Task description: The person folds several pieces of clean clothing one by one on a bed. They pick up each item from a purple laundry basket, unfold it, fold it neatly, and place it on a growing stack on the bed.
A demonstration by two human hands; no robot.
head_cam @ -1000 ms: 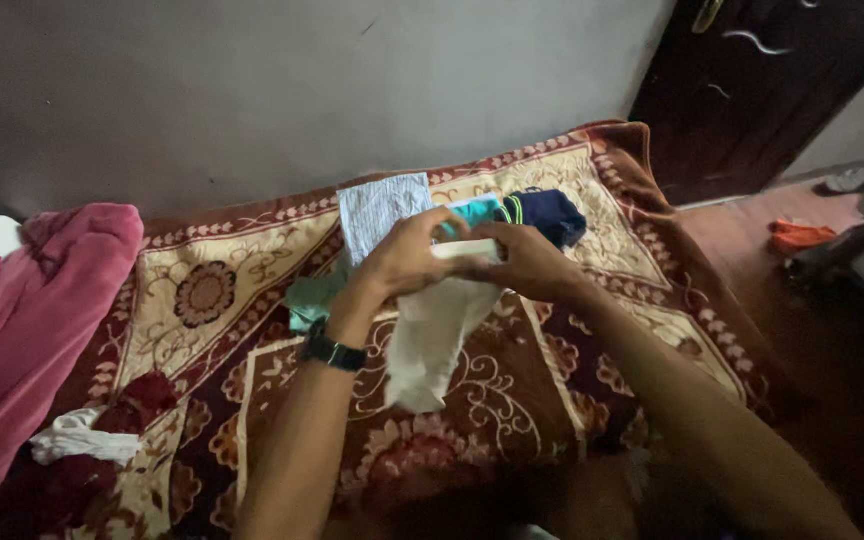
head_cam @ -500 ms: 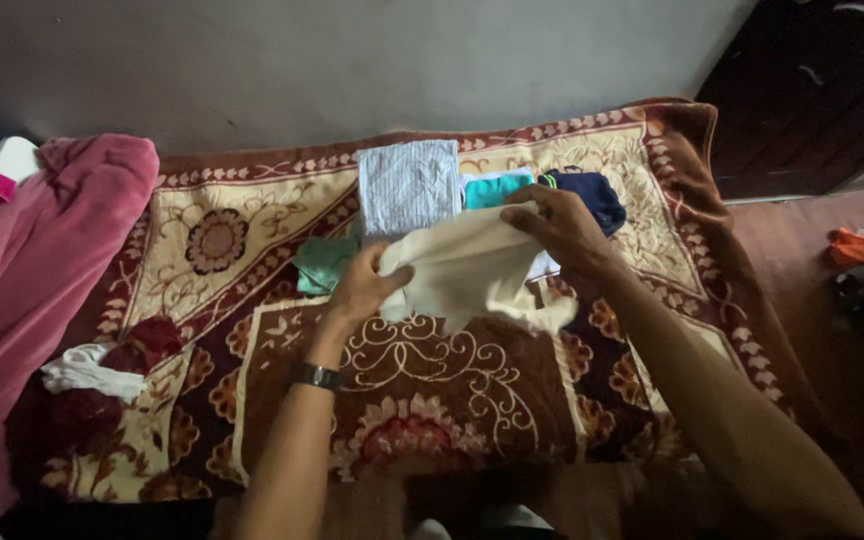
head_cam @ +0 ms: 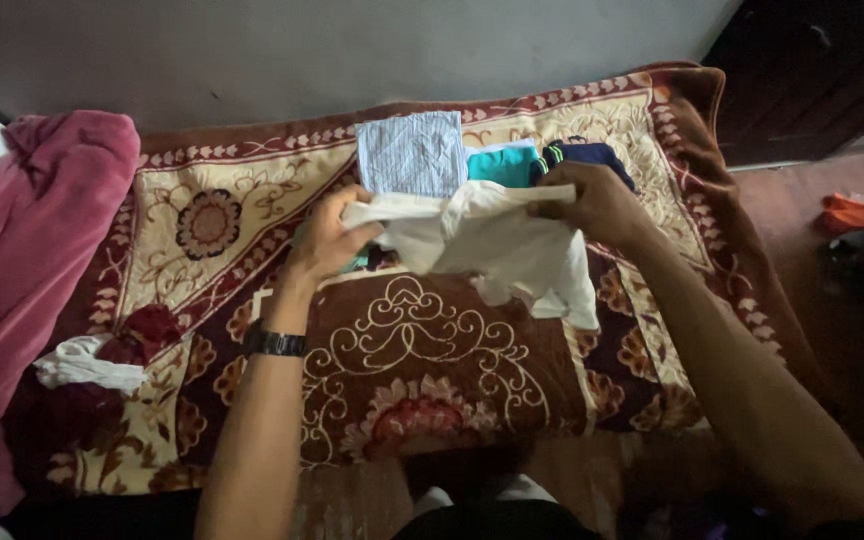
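Both hands hold a cream-white garment (head_cam: 497, 250) stretched out above a patterned maroon and cream blanket (head_cam: 422, 370). My left hand (head_cam: 327, 240), with a dark watch on its wrist, grips the garment's left end. Gripping the right end is my right hand (head_cam: 592, 200). The cloth hangs down loosely between them. Behind the garment lie folded clothes in a row: a striped light-blue piece (head_cam: 412, 152), a teal piece (head_cam: 502, 165) and a dark navy piece (head_cam: 592, 155). A green cloth is mostly hidden behind my left hand.
A pink blanket (head_cam: 12, 270) is heaped at the left. A white cloth (head_cam: 82, 365) and a dark red cloth (head_cam: 147, 330) lie on the blanket's left part. A grey wall runs behind. A dark door (head_cam: 822, 70) and an orange item (head_cam: 857, 213) on the floor are at right.
My hands have moved apart and spread the cream garment wider. The left hand rose and the cloth now hangs below the right hand. The view has tilted slightly downward.
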